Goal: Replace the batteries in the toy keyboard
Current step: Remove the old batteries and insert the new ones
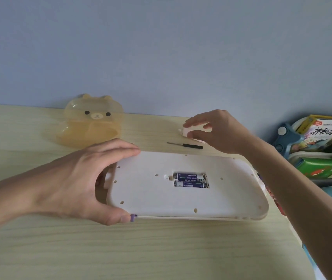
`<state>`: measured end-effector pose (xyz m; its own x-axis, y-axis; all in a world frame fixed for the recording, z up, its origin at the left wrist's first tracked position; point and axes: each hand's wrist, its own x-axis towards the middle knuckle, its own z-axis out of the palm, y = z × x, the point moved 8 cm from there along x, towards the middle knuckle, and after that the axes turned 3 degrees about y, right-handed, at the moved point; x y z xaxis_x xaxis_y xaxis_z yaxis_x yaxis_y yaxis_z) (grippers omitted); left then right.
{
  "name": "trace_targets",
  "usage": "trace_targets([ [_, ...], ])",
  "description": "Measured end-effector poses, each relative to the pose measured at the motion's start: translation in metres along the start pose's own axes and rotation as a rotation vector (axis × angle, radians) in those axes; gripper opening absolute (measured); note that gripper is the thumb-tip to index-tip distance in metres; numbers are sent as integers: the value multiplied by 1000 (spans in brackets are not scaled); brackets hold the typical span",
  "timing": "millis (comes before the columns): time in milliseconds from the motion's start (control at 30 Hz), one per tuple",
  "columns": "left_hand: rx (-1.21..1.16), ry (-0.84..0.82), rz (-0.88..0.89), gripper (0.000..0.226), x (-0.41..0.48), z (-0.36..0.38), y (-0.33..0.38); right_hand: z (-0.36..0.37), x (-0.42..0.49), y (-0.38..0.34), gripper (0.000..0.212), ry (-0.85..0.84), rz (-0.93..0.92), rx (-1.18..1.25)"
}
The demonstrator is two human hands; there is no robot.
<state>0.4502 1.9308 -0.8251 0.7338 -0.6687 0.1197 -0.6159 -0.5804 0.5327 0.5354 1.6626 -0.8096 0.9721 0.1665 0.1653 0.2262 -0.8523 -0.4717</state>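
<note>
The white toy keyboard (161,197) lies face down on the pale wooden desk (60,249). Its battery compartment is uncovered, and two purple batteries (190,180) lie in it side by side. My left hand (80,178) grips the keyboard's left end, thumb at the near edge and fingers over the far edge. Behind the keyboard, my right hand (217,131) is closed on a small white battery cover (191,132) that rests on or just above the desk. A small black-handled screwdriver (185,145) lies between the cover and the keyboard.
A translucent amber bear-shaped container (92,122) stands at the back left against the blue wall. Right of the desk's edge, a blue-and-white rack (282,138) holds colourful books (323,136).
</note>
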Motion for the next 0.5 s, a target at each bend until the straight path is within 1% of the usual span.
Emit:
trace_targets([
  [100,-12,-6,-10,121,0,1,-3,-15,-29,-22,17,21,-68,31],
  [233,15,9,9,121,2,1,-5,-13,-73,-50,19,-111,-185,124],
  [300,1,20,20,116,3,0,-3,-6,-85,-58,18,-153,-252,110],
  [400,-18,26,29,110,3,-1,0,3,-92,-71,15,-159,-388,42],
  [500,-8,31,23,115,3,-2,-2,7,-92,-76,15,-166,-434,17],
])
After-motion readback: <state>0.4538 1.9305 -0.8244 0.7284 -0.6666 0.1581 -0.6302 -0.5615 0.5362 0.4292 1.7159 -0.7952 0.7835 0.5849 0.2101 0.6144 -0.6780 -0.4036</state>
